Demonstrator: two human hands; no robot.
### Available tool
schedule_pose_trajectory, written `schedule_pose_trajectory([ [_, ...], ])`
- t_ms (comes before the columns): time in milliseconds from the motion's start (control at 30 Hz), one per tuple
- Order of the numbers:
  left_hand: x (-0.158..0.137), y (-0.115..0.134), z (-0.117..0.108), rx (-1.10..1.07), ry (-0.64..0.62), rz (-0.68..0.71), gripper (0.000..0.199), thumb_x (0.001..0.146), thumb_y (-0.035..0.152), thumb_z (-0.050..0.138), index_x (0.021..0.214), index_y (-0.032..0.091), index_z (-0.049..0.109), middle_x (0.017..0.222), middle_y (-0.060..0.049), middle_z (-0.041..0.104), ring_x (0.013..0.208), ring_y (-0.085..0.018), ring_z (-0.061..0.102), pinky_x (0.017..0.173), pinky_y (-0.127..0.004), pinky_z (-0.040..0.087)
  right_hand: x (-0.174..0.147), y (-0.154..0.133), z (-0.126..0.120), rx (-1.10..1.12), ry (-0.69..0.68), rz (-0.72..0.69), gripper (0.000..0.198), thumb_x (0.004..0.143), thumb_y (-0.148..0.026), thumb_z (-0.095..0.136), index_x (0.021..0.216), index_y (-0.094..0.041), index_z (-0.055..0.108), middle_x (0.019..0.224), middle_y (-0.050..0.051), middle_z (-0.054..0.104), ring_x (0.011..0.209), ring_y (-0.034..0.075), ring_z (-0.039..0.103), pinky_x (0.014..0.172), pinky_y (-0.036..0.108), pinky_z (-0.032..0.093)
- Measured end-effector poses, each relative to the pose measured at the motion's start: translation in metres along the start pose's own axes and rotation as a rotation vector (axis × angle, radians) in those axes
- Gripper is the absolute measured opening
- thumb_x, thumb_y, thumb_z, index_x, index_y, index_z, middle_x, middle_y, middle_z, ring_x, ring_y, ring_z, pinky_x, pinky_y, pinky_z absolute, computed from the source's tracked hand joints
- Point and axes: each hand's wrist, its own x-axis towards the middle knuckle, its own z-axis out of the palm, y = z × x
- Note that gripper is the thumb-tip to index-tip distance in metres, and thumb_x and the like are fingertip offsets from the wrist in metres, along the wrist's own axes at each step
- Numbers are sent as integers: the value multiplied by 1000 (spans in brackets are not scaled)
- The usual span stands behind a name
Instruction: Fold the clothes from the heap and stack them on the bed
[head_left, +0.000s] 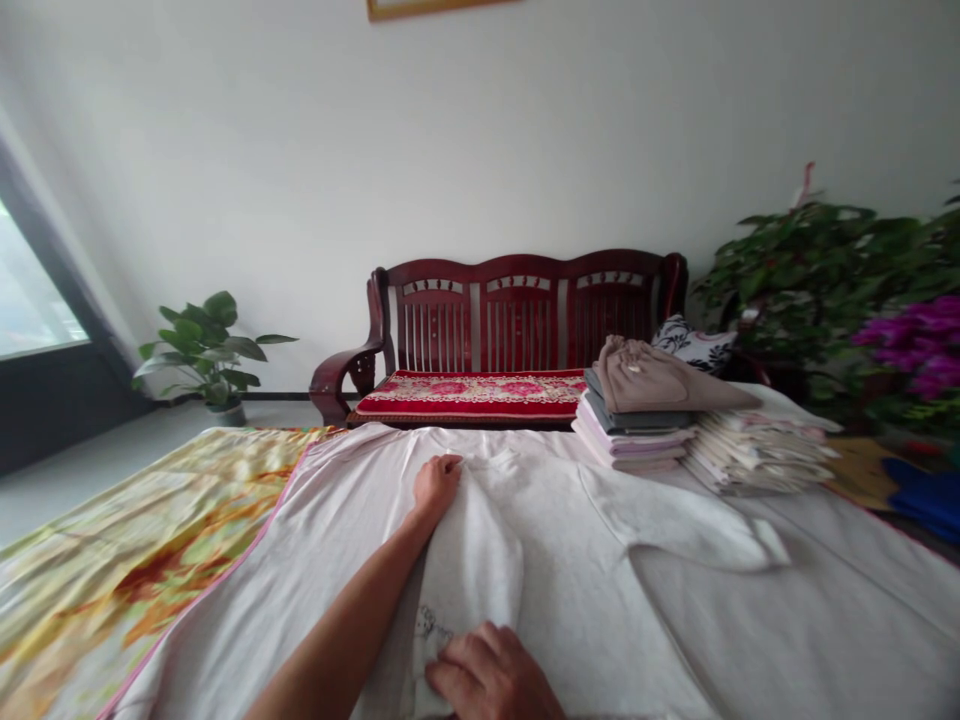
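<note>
Pale shirt: a light, long-sleeved top (574, 545) lies at the hub of the clock, collar toward twelve; one sleeve runs down its near-left part, the other reaches out to three.
Left hand: at ten, the hand (439, 482) rests on the shoulder edge, fingers curled; whether it pinches cloth I cannot tell.
Right hand: at seven, the hand (495, 675) bends its fingers onto the sleeve beside a small dark print (431, 622); its grip cannot be told.
In the way: the left forearm (352, 610) crosses the shirt's left edge, and the right hand covers part of the sleeve's lower end.
Underneath: a pale cloth (300, 560) with pink edging; at nine, a yellow-orange patterned cloth (142, 560).
Piles: at one, a folded stack (630, 440) topped by a taupe garment (652, 385); just beside it, toward two, a whitish stack (761, 455). Together they hide the bench's right end.
Bench: dark red wood (517, 320) at twelve, with a red floral seat cover (480, 393) and, at one, a patterned cushion (694, 343).
Greenery: a potted plant (206, 345) at ten; leafy plants (817, 260) and purple flowers (919, 345) at two.
Blue item: at three (930, 495), blurred.
</note>
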Motion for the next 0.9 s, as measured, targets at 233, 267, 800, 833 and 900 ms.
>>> schedule_pose_trajectory([
  [233, 9, -3, 0, 64, 2, 3, 32, 88, 28, 53, 111, 28, 75, 113, -5, 75, 109, -26, 65, 98, -37, 42, 5, -2, -3, 22, 119, 4, 17, 98, -36, 50, 91, -24, 60, 73, -2, 62, 68, 16, 48, 59, 32, 32],
  [267, 10, -3, 1, 76, 12, -8, 31, 88, 29, 53, 109, 28, 75, 112, -5, 75, 109, -27, 64, 99, -39, 40, 5, -2, -3, 18, 129, 4, 17, 98, -35, 49, 91, -24, 60, 73, -2, 62, 67, 16, 48, 59, 32, 31],
  [800, 26, -19, -11, 20, -5, -26, 38, 94, 21, 45, 123, 28, 68, 123, -3, 70, 112, -21, 64, 93, -30, 47, 8, -1, -7, 6, 213, -16, 23, 102, -35, 43, 91, -24, 61, 72, -3, 61, 68, 15, 47, 61, 30, 31],
  [833, 29, -21, -13, 15, -27, 6, 37, 92, 20, 47, 121, 28, 69, 121, -3, 71, 110, -20, 65, 92, -29, 48, 7, 0, -6, 13, 200, -21, 23, 102, -36, 44, 92, -24, 61, 73, -3, 62, 68, 14, 48, 61, 30, 32],
  [900, 35, -23, -16, 10, -63, 58, 34, 89, 18, 52, 115, 27, 73, 117, -3, 72, 106, -19, 66, 90, -27, 48, 5, 1, -5, 20, 174, -23, 23, 101, -40, 46, 93, -24, 60, 74, -3, 63, 68, 14, 49, 62, 29, 32],
])
